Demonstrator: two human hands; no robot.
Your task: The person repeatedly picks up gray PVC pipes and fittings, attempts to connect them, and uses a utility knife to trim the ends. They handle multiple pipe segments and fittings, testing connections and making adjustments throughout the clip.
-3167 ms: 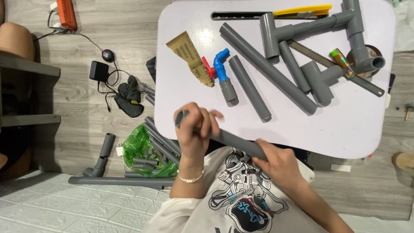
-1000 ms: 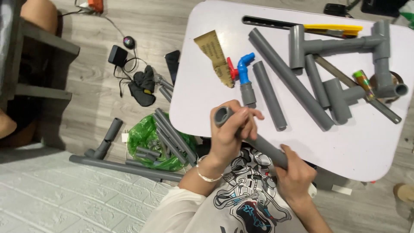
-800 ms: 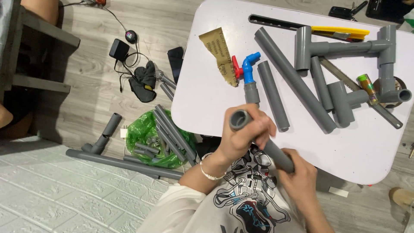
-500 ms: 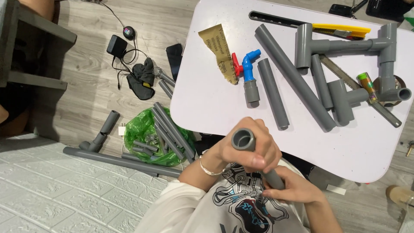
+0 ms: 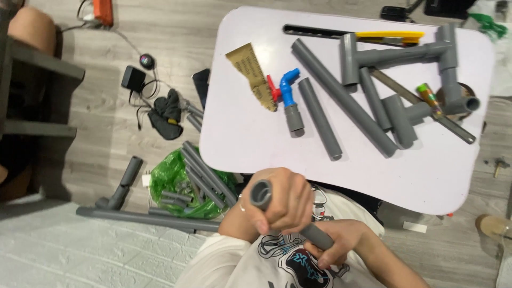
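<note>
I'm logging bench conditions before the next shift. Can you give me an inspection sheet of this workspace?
Surface: white table, crowded on its far side.
Job's things: grey pipe held in both hands.
Clutter: loose pipes, blue valve fitting, sandpaper, yellow tool.
Grips: left hand wrapped near the open end; right hand lower down.
Cables: charger lead on the floor.
Surroundings: green bag with pipe offcuts, wood floor.

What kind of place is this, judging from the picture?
Probably a home floor used for plumbing handiwork: a low white table bears grey plastic pipes, a green bag of pipe offcuts lies on wooden flooring.
</note>
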